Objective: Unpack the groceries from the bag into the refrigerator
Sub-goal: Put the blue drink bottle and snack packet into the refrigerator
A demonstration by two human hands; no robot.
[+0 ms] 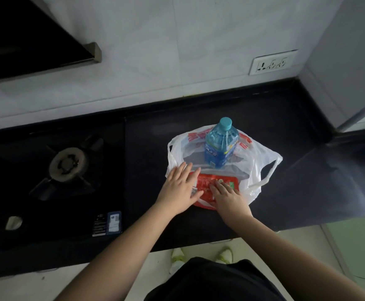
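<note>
Here the white plastic bag (251, 153) lies slumped open on the dark surface (285, 131), and everything below is placed relative to it. Red packet (212, 183) sits at the bag's near mouth, long axis running left-right across the person; blue bottle (220, 148) stands upright in the bag just behind the packet, teal cap on. Left hand (180, 189) rests flat, fingers straight and spread, on the packet's left end and the bag film; right hand (226, 195) lies on the packet's right half, fingers slightly bent, fingertips touching the label, no clear grip seen. Both hands touch the packet, so it's likely the first item out; bottle is farther, straight ahead. Packet print is white on red with a green patch, unreadable; bottle label and the bag's red characters also illegible. Gas burner (68, 164) well left of the bag, wall socket (272, 63) behind it. Refrigerator not clearly identifiable.
</note>
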